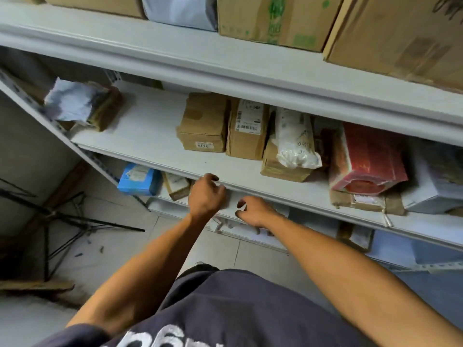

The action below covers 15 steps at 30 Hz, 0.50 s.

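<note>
My left hand point(205, 196) and my right hand point(253, 211) reach out side by side just below the front edge of the middle white shelf point(150, 136). Both hands have loosely curled fingers and hold nothing. They hover in front of the lower shelf, where a small brown box point(176, 187) and a blue box point(139, 181) stand. On the middle shelf above the hands sit two brown cardboard boxes point(204, 123), the second with a barcode label point(248, 128). A white plastic bag point(295, 139) lies on a third box.
A red packet point(368, 159) lies on a carton at the right of the middle shelf, next to a white box point(436, 186). A torn parcel point(82, 103) sits at the shelf's left end. Large cartons point(275, 18) fill the top shelf. A black folding stand point(62, 216) lies on the tiled floor.
</note>
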Each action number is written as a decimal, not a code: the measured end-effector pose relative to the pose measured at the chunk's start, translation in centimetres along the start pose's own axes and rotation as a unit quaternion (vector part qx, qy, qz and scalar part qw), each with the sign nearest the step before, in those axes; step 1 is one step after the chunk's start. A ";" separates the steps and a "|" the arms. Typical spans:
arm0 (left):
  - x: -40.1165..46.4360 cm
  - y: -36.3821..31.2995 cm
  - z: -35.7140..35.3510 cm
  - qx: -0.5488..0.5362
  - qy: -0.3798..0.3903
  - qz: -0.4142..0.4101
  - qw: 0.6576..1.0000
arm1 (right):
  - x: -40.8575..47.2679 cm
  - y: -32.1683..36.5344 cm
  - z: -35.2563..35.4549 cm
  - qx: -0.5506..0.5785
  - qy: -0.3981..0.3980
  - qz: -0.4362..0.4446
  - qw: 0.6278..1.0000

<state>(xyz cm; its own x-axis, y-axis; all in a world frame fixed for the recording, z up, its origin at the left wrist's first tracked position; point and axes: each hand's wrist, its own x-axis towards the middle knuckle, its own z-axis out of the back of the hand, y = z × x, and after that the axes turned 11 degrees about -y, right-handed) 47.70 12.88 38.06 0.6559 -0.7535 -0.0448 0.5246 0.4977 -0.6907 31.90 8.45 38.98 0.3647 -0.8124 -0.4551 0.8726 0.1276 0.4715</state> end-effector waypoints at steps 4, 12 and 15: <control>4.5 0.0 1.9 -0.008 -0.091 -0.028 0.995 | 1.7 3.1 -0.2 0.018 -0.006 0.015 1.000; 13.2 -0.6 2.0 -0.022 -0.029 -0.015 0.999 | 3.4 6.3 -1.8 0.031 -0.004 0.006 1.000; 14.3 -0.6 1.6 -0.010 0.000 -0.005 1.000 | 3.2 6.4 -2.2 0.022 0.003 -0.014 1.000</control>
<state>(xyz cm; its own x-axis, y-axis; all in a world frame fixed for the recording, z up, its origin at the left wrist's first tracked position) 57.67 2.46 38.91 0.6507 -0.7584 -0.0381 0.5205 0.4820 -0.7048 39.39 7.89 38.87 0.3424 -0.8120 -0.4727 0.8671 0.0794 0.4917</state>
